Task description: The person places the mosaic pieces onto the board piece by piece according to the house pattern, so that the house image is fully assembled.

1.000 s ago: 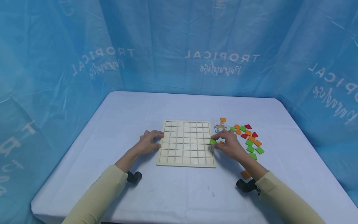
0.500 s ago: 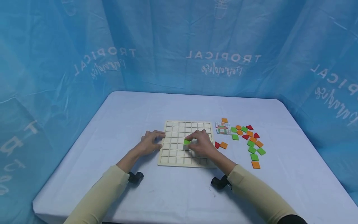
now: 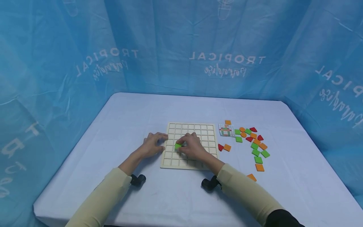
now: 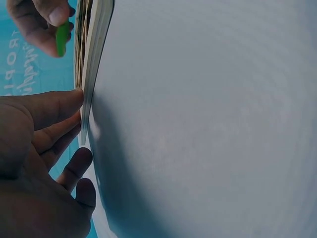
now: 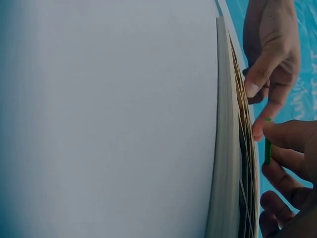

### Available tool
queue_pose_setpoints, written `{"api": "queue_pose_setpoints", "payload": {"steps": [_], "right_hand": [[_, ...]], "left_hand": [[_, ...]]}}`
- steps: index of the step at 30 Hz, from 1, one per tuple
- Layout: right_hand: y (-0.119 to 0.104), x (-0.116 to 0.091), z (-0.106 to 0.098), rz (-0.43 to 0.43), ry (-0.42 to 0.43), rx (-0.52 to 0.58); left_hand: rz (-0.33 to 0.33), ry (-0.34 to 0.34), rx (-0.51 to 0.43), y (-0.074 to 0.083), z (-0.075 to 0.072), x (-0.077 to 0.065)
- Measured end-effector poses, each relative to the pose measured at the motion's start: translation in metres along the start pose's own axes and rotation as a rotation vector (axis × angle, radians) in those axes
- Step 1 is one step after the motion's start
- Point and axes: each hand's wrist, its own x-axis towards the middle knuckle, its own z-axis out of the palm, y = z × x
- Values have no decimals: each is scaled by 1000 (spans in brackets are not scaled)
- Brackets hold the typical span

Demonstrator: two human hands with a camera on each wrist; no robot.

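Curtain: blue sheeting [image 3: 164, 34] hangs behind and beside your table, its lettering reversed from your side.
Table: a white cloth [image 3: 136, 110] covers it, giving you a plain surface under everything.
Board: the pale grid [image 3: 171, 163] lies flat before you, between your two hands, probably so both can reach it.
Right hand: yours [image 3: 191, 146] is over the board's left half, pinching one green tile between thumb and fingers, likely to keep a thin piece controllable.
Left hand: yours [image 3: 153, 144] grips nothing; its relaxed fingers and thumb touch the board's left edge, seemingly to steady it.
Card: a small printed pattern [image 3: 227, 130] lies just right of the board, presumably where you can glance at it.
Loose tiles: orange, red and green pieces [image 3: 258, 160] lie scattered on your right, apparently within that arm's reach.
Green tile: the pinched one [image 3: 177, 146] appears just above the grid, near its left edge.
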Motion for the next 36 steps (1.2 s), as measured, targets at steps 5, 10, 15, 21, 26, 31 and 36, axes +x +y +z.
{"api": "queue_pose_setpoints", "payload": {"steps": [5, 10, 15, 21, 26, 31, 36], "right_hand": [[-1, 5, 6, -6, -22, -56], [-2, 6, 9, -4, -35, -112], [-3, 6, 8, -14, -35, -125], [-4, 5, 7, -19, -35, -129], [-4, 4, 7, -20, -38, -139], [-4, 3, 7, -17, -39, -132], [-3, 3, 9, -3, -44, -113]], "left_hand": [[-3, 2, -4, -2, 1, 1], [-16, -1, 0, -2, 2, 1], [-20, 4, 5, -1, 2, 0], [-28, 8, 6, 1, 2, 0], [-28, 12, 10, 2, 3, 0], [-19, 14, 18, 2, 2, -1], [-18, 12, 15, 2, 3, -1]]}}
